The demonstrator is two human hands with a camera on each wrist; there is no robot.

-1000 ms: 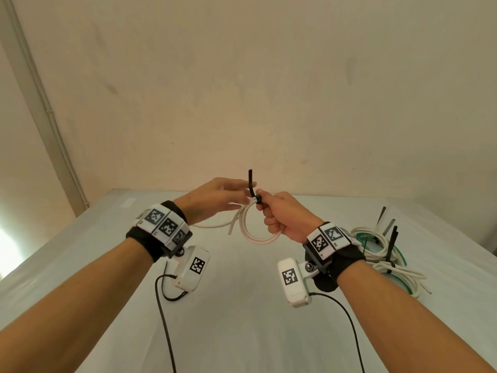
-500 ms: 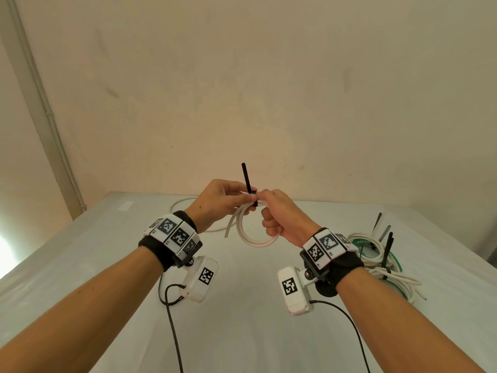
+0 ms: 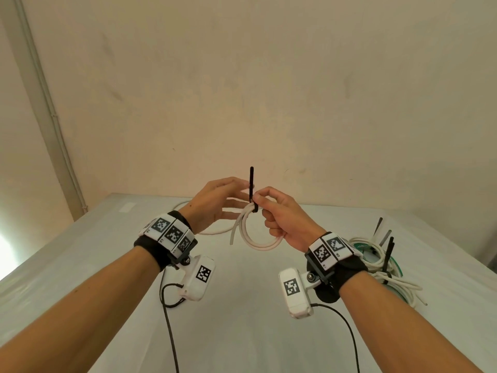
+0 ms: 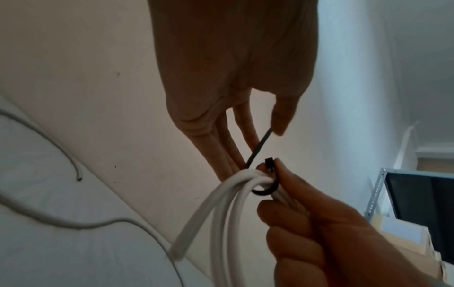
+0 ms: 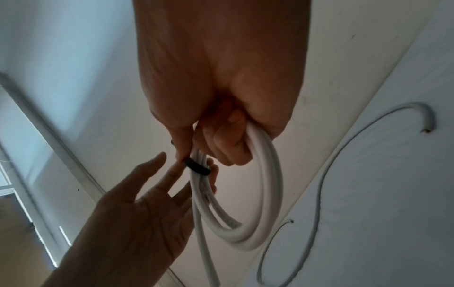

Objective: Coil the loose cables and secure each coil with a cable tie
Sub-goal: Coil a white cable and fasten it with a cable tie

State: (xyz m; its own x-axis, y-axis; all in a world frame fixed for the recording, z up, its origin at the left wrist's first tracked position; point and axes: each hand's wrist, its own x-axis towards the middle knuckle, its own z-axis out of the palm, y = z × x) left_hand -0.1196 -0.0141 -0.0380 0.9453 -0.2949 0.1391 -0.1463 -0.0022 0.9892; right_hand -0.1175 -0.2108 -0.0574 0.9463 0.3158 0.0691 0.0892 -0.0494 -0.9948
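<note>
The right hand (image 3: 285, 219) holds a white cable coil (image 3: 258, 232) above the table (image 3: 242, 305), at the centre of the head view. Its lower fingers curl through the coil; its thumb and forefinger pinch the head of a black cable tie (image 3: 252, 195) looped around the strands at the top of the coil. The tail of the tie stands upright above the hands.

The left hand (image 3: 215, 205) is beside the tie with fingers extended and spread, gripping nothing. In the left wrist view its fingertips (image 4: 253, 141) lie against the tail of the tie (image 4: 260, 147).

A loose white cable (image 3: 212, 232) lies on the table behind the hands. At the right of the head view lies a pile of tied coils (image 3: 376, 259), white and green, with black tie tails projecting upward.

Both wrists carry bands with black-and-white square code markers (image 3: 172, 232). The small print on the bands cannot be read.
</note>
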